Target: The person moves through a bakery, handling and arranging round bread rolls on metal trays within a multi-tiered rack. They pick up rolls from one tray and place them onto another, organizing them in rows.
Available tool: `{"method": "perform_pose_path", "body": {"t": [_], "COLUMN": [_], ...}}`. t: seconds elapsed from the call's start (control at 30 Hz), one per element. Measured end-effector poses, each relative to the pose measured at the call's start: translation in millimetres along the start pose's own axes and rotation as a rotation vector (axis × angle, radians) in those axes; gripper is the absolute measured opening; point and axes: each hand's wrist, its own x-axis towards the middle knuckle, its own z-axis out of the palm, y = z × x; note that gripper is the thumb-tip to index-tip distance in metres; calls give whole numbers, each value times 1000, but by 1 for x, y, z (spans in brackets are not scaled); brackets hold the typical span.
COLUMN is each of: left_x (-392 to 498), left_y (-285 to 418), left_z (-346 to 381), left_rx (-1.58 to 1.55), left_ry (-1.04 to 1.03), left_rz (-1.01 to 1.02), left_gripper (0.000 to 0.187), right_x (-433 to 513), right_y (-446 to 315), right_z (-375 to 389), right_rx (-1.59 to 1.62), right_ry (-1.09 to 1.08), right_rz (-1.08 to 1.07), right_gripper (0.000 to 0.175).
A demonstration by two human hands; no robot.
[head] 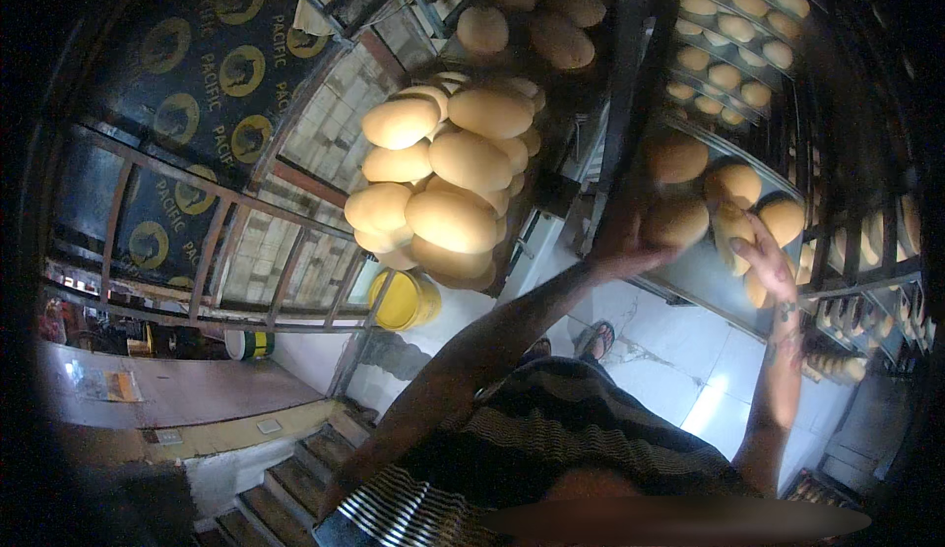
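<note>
A metal baking tray [686, 274] with several round, golden-brown bread rolls [781, 219] is held in a rack to the right. My left hand [627, 248], partly in shadow, grips a roll [675, 222] at the tray's near left side; some of its fingers are hidden. My right hand [764, 251] has its thumb and fingers around a paler roll [731, 233] in the middle of the tray. To the left of my left hand, many rolls [452, 220] are piled up close together, several layers high.
Racks of trays with rolls [737, 28] rise at the right. A dark metal post [627, 89] stands between pile and tray. A yellow bucket [402, 301] is on the floor below the pile. Metal railings [236, 196] and wooden steps [288, 491] lie left. Tiled floor [664, 347] shows around my feet.
</note>
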Motion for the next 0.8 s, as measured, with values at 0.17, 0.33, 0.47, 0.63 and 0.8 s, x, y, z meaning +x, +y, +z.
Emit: {"method": "perform_pose_path", "body": {"t": [0.17, 0.33, 0.47, 0.63, 0.8], "left_x": [-87, -111, -90, -81, -16], "left_y": [60, 98, 75, 46, 31], "left_z": [-123, -350, -452, -495, -494], "left_rx": [-429, 386, 421, 490, 533], "left_ry": [-325, -70, -117, -313, -74], "left_rz": [-290, 1, -75, -75, 183], "left_gripper": [112, 107, 101, 93, 93], "right_x": [-20, 7, 55, 80, 103], "right_y": [2, -96, -190, -235, -264], "right_z": [63, 188, 268, 327, 346], "right_rx": [492, 366, 239, -161, -533], "right_ry": [1, -181, -106, 82, 220], "right_rz": [87, -139, -301, -309, -442], "right_gripper": [96, 90, 87, 93, 91]}}
